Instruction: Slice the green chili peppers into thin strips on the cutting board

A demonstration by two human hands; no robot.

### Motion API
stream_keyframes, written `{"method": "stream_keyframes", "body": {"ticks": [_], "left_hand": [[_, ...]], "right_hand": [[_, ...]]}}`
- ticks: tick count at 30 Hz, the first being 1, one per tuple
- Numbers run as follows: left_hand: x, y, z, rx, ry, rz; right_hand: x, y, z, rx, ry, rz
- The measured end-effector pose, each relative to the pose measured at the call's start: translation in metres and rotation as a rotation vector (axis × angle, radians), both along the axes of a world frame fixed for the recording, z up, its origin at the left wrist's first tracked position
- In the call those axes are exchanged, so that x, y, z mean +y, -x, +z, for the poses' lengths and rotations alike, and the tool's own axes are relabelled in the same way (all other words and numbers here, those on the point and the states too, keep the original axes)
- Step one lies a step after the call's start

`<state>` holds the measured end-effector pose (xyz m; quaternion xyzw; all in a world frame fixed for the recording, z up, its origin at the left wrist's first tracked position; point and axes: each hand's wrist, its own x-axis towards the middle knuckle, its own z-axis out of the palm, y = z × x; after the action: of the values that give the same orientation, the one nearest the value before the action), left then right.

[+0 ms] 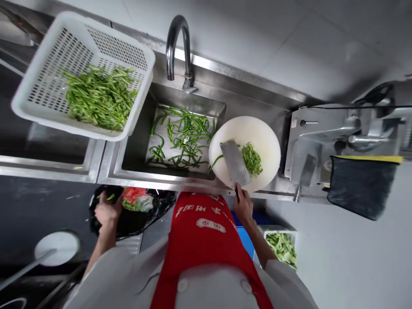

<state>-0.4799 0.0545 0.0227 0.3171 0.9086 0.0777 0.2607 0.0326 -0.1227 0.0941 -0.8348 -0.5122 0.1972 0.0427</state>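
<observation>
My right hand grips the handle of a cleaver whose flat blade lies on the round white cutting board. A small pile of chopped green peppers sits on the board just right of the blade. My left hand is down by the black rubbish bag, fingers curled round a small green scrap. Whole green peppers lie in the steel sink.
A white perforated basket with cut greens rests over the left basin. A curved tap rises behind the sink. A metal slicing machine and a dark cloth are at right. A tub of greens stands below.
</observation>
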Motion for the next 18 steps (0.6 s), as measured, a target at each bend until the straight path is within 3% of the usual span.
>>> {"method": "stream_keyframes", "body": {"ticks": [2, 3, 5, 8, 11, 14, 18], "left_hand": [[0.002, -0.018, -0.007, 0.050, -0.136, -0.216], [0.006, -0.041, -0.011, -0.013, -0.205, -0.303], [0.016, -0.109, -0.017, -0.330, -0.216, -0.369], [0.026, -0.232, -0.018, -0.932, -0.046, -0.373], [0.026, -0.317, -0.015, -1.222, 0.037, -0.437], [0.024, -0.342, -0.016, -1.290, -0.001, -0.434], [0.029, -0.331, -0.022, -1.264, -0.028, -0.412]], "right_hand": [[-0.011, 0.002, -0.004, -0.019, -0.046, -0.068], [-0.015, 0.001, -0.003, -0.015, -0.061, -0.090], [-0.022, 0.000, 0.000, 0.018, -0.063, -0.108], [-0.027, 0.003, 0.002, 0.043, -0.035, -0.126], [-0.029, 0.018, -0.005, -0.010, 0.035, -0.166], [-0.028, 0.038, -0.017, -0.014, 0.234, -0.132], [-0.028, 0.052, -0.025, -0.028, 0.353, -0.108]]}}
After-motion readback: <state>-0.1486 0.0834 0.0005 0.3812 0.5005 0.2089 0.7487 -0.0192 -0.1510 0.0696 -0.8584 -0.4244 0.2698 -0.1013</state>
